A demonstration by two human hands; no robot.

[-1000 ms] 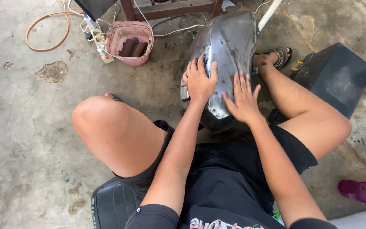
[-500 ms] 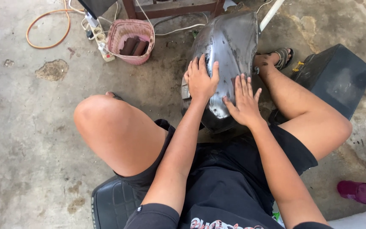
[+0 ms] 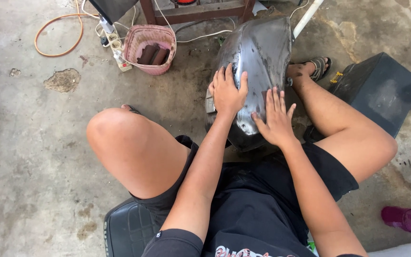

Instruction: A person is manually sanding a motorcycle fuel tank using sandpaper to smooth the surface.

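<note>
A rough, stained concrete floor (image 3: 34, 157) carries everything here, and on it, between the seated person's bare knees, stands a bare-metal motorcycle fuel tank (image 3: 258, 57), the landmark for the rest. The tank is a rounded, teardrop-like shell of dull grey steel, scuffed and blotched with dark patches, glossy along its crown; its long axis runs away from the person, the narrow end toward the lap and the broad end toward a wooden frame (image 3: 200, 9) beyond it. To the right of the tank sits a matte black box (image 3: 381, 90) with flat faces. Left of the tank's far end is a pink woven plastic basket (image 3: 143, 38) holding dark cylinders, with a white power strip (image 3: 117, 50) just beyond it. The left hand (image 3: 227, 93) lies flat on the tank's left flank, fingers spread and gripping nothing. The right hand (image 3: 274, 119) rests likewise on the near right side, fingers fanned, palm pressed to the metal.
</note>
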